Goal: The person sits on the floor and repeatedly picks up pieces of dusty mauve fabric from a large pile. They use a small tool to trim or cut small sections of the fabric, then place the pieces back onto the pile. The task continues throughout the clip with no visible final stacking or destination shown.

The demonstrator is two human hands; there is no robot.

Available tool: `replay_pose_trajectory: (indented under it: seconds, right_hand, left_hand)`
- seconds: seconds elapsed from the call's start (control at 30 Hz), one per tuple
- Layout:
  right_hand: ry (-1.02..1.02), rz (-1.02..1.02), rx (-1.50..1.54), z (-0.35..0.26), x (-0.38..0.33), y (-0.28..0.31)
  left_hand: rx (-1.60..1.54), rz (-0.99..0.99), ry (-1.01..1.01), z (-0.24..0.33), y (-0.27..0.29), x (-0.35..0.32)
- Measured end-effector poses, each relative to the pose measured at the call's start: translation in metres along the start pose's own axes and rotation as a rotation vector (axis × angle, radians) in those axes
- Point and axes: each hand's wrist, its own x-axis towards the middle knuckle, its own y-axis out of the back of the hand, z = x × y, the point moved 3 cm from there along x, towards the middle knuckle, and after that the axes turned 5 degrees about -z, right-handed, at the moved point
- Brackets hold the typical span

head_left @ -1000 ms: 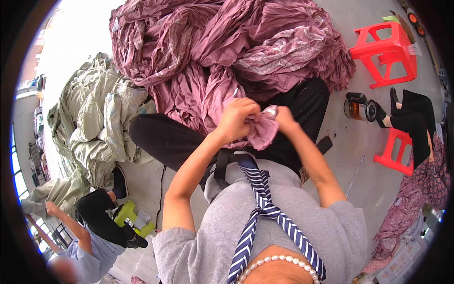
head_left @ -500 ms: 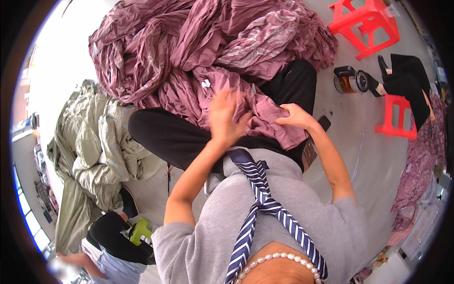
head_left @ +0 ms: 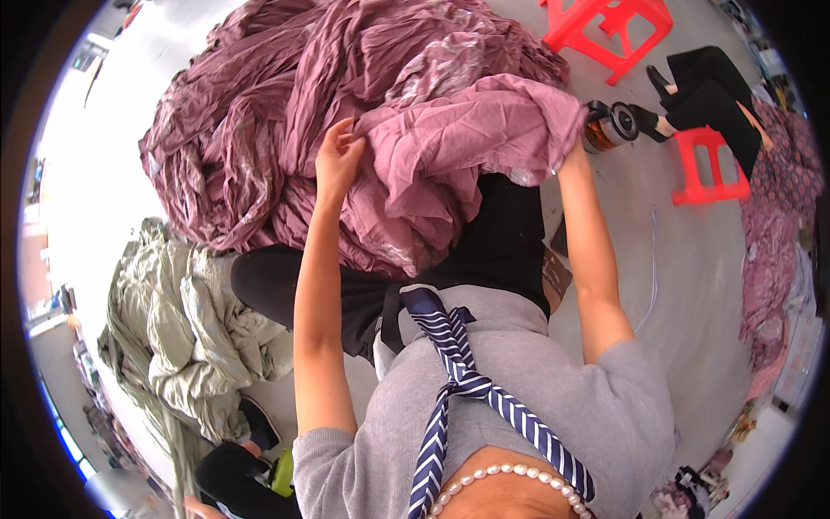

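Mauve fabric (head_left: 467, 147), a crinkled piece with paler shiny patches, is lifted and spread between both hands above the person's lap. Left hand (head_left: 339, 160) is raised with fingers curled into the cloth's near edge, grasping a fold. Right hand (head_left: 572, 149) is almost wholly buried under the cloth's far corner; the arm is stretched out and the cloth hangs from it, so it seems to be gripping the corner, though the fingers themselves cannot be seen.

Beyond the left hand lies a large heap of the same mauve cloth (head_left: 259, 130), rumpled on the floor, and the held piece runs down into it toward the knees. As far as can be judged, the piece is pulled up and partly opened out, but it is wrinkled and bunched in the middle and not yet free of the heap.

Below the left forearm sits a pile of pale green cloth (head_left: 181, 329). Past the right hand stand a small dark jar (head_left: 609, 124) and two red plastic stools (head_left: 614, 26).
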Motion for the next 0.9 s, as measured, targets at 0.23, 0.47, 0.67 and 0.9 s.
replay_pose_trajectory:
  seconds: [0.23,0.47,0.67,0.9]
  right_hand:
    - [-0.055,0.306,-0.229,0.017,0.008,0.103]
    - [-0.199,0.315,-0.391,0.013,-0.03,0.07]
    - [0.02,0.202,-0.377,0.011,-0.038,0.026]
    - [0.029,0.218,-0.153,-0.002,-0.038,0.001]
  left_hand:
    - [0.59,0.151,-0.47,0.026,-0.084,-0.042]
    - [0.437,-0.186,-0.644,0.067,-0.177,-0.057]
    - [0.182,-0.329,-0.351,0.093,-0.231,-0.034]
    - [-0.544,-0.57,0.006,0.087,-0.217,-0.005]
